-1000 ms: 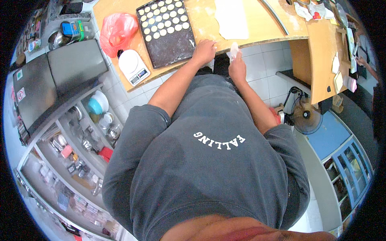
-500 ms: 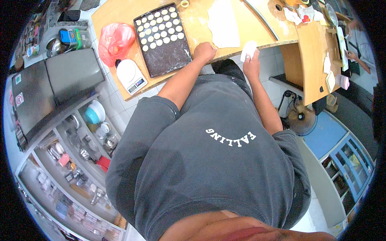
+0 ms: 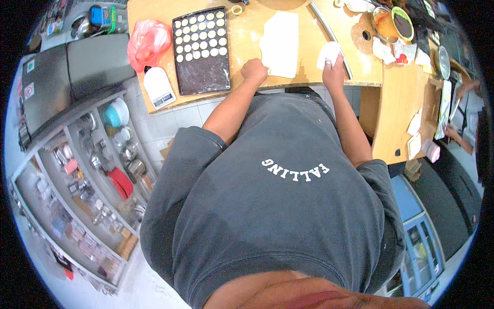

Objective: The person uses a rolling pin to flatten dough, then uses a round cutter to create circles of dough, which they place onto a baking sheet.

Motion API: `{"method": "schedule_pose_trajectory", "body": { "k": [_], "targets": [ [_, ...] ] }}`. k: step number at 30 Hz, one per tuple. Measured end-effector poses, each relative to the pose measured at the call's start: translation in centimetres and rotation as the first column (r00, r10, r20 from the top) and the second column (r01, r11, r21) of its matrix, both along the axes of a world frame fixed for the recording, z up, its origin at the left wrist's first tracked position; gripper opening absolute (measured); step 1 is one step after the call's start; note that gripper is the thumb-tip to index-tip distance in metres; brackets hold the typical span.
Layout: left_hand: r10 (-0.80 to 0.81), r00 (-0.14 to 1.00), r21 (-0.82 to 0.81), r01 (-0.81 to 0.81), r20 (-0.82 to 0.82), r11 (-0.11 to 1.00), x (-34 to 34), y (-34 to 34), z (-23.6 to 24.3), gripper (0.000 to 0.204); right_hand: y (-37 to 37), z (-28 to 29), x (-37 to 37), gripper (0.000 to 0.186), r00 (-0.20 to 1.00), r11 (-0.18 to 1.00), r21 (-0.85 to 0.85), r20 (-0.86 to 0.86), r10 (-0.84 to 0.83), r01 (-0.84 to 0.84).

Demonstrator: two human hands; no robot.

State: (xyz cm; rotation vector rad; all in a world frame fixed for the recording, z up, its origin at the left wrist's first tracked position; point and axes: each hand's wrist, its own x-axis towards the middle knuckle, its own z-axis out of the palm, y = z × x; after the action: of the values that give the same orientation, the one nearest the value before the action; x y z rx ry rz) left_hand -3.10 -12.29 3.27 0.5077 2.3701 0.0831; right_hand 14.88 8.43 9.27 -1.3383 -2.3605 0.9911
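A pale, flat sheet of rolled dough [image 3: 281,49] lies on the wooden table. Beside its lower left edge, my left hand [image 3: 254,71] rests with the fingers curled in; what they pinch, if anything, is hidden. My right hand [image 3: 333,74] grips a soft white piece [image 3: 328,54] that looks like dough, raised over the table's front part. Just past that hand lies a long metal rod [image 3: 329,36]. Left of my left hand is a dark baking tray [image 3: 203,77] with rows of small round dough pieces [image 3: 203,35] on its far part.
Left of the tray are a pink plastic bag [image 3: 148,44] and a white kitchen scale [image 3: 158,86]. A ring-shaped cutter [image 3: 236,9] sits beyond the tray. Bowls [image 3: 403,24] stand at the far right, where another person's hand [image 3: 453,133] shows. Shelves [image 3: 77,190] line the left.
The view has shifted, showing more of the table's far side. My right hand has moved forward over the table, closer to the rod, with the white piece. My left hand stays by the sheet.
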Motion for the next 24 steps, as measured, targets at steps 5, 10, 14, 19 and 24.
{"method": "schedule_pose_trajectory", "body": {
  "k": [5,10,14,19,24],
  "targets": [
    [0.280,0.959,-0.007,-0.280,0.031,0.960,1.3,0.3,-1.1,0.039,5.6,-2.5,-0.4,0.050,0.993,0.990,-0.079,0.016,0.117,-0.115],
    [0.431,0.902,0.060,-0.430,-0.009,0.901,2.5,0.3,-2.5,0.031,9.3,-2.6,-1.3,0.050,0.969,0.947,-0.234,0.049,0.240,-0.223],
    [0.501,0.864,0.112,-0.494,-0.039,0.862,3.3,1.1,-1.9,0.029,11.3,-2.7,-1.1,0.047,0.948,0.925,-0.238,0.050,0.315,-0.295],
    [0.562,0.826,0.207,-0.544,-0.036,0.813,3.2,1.9,-0.6,0.030,12.6,-3.0,-0.7,0.048,0.919,0.892,-0.265,0.049,0.391,-0.365],
    [0.673,0.739,0.325,-0.644,0.028,0.693,2.7,1.9,-1.7,0.031,12.9,-3.0,-1.0,0.048,0.920,0.886,-0.285,0.031,0.390,-0.365]
  ]
}}
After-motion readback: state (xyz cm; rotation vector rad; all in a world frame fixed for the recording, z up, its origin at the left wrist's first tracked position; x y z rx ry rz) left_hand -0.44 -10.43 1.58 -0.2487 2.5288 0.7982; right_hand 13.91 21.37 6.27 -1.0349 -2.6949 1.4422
